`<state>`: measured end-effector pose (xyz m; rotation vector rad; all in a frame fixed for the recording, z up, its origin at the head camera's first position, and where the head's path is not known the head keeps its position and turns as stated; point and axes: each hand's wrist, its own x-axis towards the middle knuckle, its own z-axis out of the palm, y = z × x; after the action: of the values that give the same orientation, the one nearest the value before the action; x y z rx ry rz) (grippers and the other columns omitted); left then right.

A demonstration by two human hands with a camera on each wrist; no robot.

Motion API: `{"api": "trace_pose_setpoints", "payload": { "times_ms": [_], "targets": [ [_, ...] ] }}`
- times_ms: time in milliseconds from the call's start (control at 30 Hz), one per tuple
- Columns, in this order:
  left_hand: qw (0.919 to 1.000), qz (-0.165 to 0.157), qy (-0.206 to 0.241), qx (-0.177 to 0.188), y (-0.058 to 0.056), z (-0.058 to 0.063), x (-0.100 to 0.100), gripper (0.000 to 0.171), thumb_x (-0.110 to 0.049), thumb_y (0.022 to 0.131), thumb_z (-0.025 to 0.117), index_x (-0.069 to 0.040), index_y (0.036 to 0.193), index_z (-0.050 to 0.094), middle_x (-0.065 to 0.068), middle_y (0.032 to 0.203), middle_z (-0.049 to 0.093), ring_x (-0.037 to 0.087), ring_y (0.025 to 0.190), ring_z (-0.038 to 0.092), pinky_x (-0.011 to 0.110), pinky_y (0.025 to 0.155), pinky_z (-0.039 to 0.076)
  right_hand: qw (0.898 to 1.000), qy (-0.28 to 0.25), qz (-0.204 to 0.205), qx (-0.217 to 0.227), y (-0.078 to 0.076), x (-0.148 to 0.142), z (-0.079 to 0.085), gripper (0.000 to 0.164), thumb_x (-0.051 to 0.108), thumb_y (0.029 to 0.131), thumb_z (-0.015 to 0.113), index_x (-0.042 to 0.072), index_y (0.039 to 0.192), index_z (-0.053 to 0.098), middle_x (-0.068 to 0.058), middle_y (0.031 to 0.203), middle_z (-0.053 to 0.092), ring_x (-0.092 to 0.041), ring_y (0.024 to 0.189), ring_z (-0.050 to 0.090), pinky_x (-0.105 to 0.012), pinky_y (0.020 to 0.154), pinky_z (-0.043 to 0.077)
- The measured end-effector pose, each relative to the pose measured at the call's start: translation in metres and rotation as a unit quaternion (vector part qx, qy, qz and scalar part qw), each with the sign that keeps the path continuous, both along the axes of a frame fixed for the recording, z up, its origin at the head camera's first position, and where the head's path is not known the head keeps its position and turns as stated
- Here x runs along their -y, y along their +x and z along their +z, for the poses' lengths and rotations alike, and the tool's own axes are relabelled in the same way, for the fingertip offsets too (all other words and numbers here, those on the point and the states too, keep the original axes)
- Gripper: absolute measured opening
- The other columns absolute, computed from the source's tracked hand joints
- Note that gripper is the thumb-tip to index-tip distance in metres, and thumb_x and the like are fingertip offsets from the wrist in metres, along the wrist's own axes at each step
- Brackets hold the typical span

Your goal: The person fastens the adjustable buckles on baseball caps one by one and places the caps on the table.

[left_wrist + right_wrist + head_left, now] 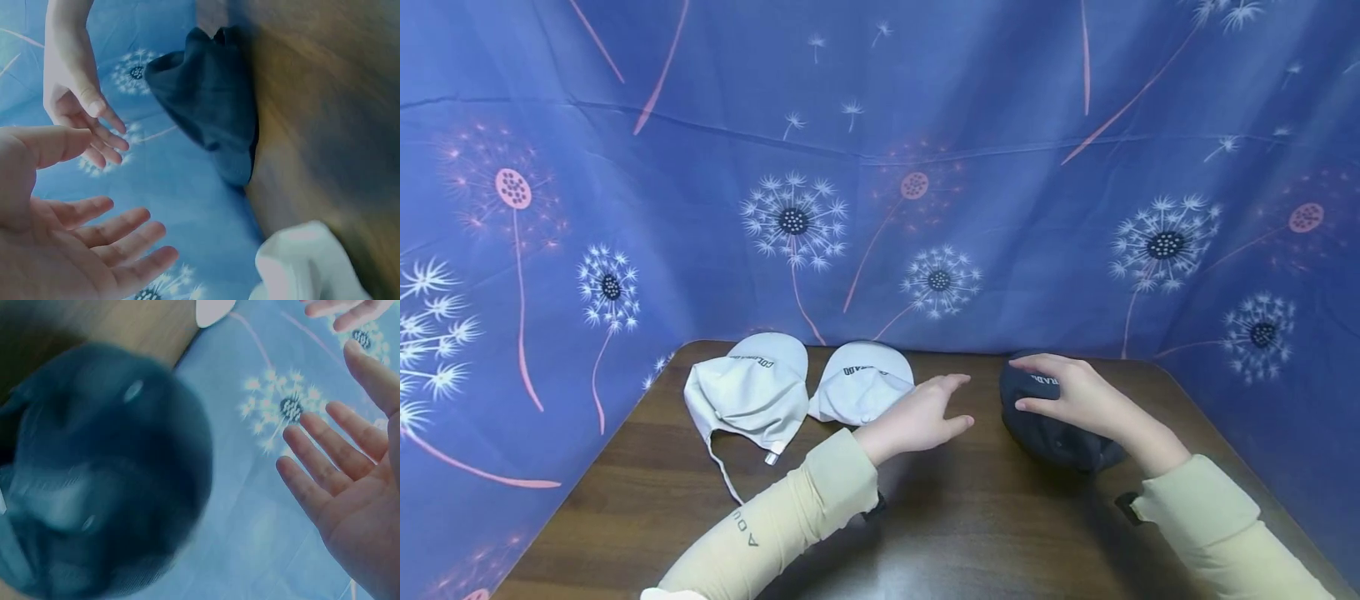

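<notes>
A dark baseball cap (1037,429) with light lettering lies on the right side of the table. Above it in the head view is my right hand (1078,396), fingers extended and holding nothing. The right wrist view shows that hand (356,481) with its palm in sight, apart from the dark cap (119,469). My left hand (917,417) reaches over the table's middle, fingers and thumb spread, nothing in them. It overlaps the edge of a white cap (861,383) in the head view. Left of that lies a cream cap (748,392), its strap trailing toward the front.
Beneath the caps is a brown wooden table (970,508). A blue curtain (1022,192) printed with dandelions hangs close behind the table's back edge and along both sides. All three caps lie toward the back, the two pale ones side by side at left.
</notes>
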<state>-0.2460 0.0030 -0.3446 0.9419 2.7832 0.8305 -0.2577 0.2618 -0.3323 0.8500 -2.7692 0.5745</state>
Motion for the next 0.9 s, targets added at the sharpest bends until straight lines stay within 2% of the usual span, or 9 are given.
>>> {"api": "trace_pose_setpoints", "payload": {
  "times_ms": [167, 333, 467, 700, 900],
  "targets": [
    [0.9993, 0.011, 0.014, -0.033, 0.001, 0.004, 0.024, 0.059, -0.032, 0.092, 0.059, -0.008, 0.142, 0.039, 0.007, 0.143, 0.045, 0.021, 0.131, 0.042, 0.035, 0.107, 0.035, 1.0, -0.011, 0.001, 0.001, -0.002, 0.022, 0.003, 0.055, 0.035, 0.082, 0.073, 0.009, 0.127, 0.058, -0.013, 0.123, 0.061, -0.03, 0.108, 0.06, -0.05, 0.086, 0.05],
    [0.9984, 0.035, 0.021, -0.04, 0.0, 0.004, 0.046, 0.061, -0.031, 0.089, 0.063, -0.009, 0.141, 0.041, 0.005, 0.141, 0.047, 0.02, 0.131, 0.042, 0.036, 0.107, 0.036, 1.0, -0.018, 0.0, -0.008, -0.004, 0.044, 0.002, 0.054, 0.036, 0.081, 0.073, 0.012, 0.127, 0.058, -0.01, 0.123, 0.061, -0.027, 0.107, 0.06, -0.048, 0.085, 0.05],
    [0.9978, 0.039, 0.018, -0.049, -0.001, 0.002, 0.062, 0.066, -0.031, 0.085, 0.069, -0.009, 0.141, 0.041, 0.007, 0.141, 0.047, 0.023, 0.131, 0.042, 0.038, 0.106, 0.036, 0.999, -0.033, 0.005, -0.024, -0.004, 0.061, -0.001, 0.052, 0.036, 0.081, 0.074, 0.013, 0.126, 0.059, -0.007, 0.124, 0.061, -0.026, 0.107, 0.06, -0.046, 0.085, 0.051],
    [0.9965, 0.044, 0.014, -0.07, -0.002, 0.0, 0.088, 0.077, -0.038, 0.078, 0.076, -0.01, 0.141, 0.041, 0.008, 0.141, 0.047, 0.024, 0.131, 0.042, 0.041, 0.107, 0.034, 0.996, -0.05, 0.02, -0.072, -0.009, 0.086, -0.014, 0.048, 0.034, 0.082, 0.073, 0.013, 0.122, 0.061, -0.004, 0.121, 0.063, -0.025, 0.112, 0.058, -0.046, 0.091, 0.047],
    [0.9924, 0.039, -0.013, -0.116, -0.009, -0.011, 0.11, 0.084, -0.039, 0.07, 0.082, -0.009, 0.138, 0.044, 0.009, 0.135, 0.051, 0.026, 0.127, 0.045, 0.048, 0.101, 0.038, 0.995, -0.059, 0.012, -0.082, -0.014, 0.102, -0.031, 0.047, 0.027, 0.081, 0.075, 0.011, 0.122, 0.061, -0.006, 0.121, 0.062, -0.026, 0.115, 0.056, -0.048, 0.092, 0.045]
  ]
}}
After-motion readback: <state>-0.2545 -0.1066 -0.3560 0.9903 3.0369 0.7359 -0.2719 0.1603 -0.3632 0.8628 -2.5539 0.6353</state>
